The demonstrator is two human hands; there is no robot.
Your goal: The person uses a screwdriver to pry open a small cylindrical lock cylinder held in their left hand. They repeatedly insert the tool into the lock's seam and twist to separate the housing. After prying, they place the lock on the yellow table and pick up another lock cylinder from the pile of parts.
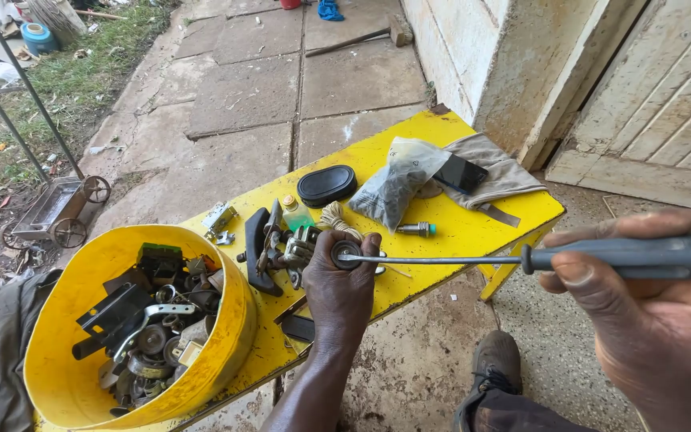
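screwdriver (pixel 521 259) level, tip left | right hand (pixel 649 320) grips handle | left hand (pixel 339 280) clasps, likely, round metal part (pixel 344 254)

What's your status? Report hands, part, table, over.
Left hand grips small round metal part over yellow table. Right hand holds grey-handled screwdriver, tip at the part. Yellow bucket of metal scrap beside left hand.

Left hand (pixel 339 286) outstretched, fingers (pixel 359 242) curled; right hand (pixel 656 324) fisted nearer.
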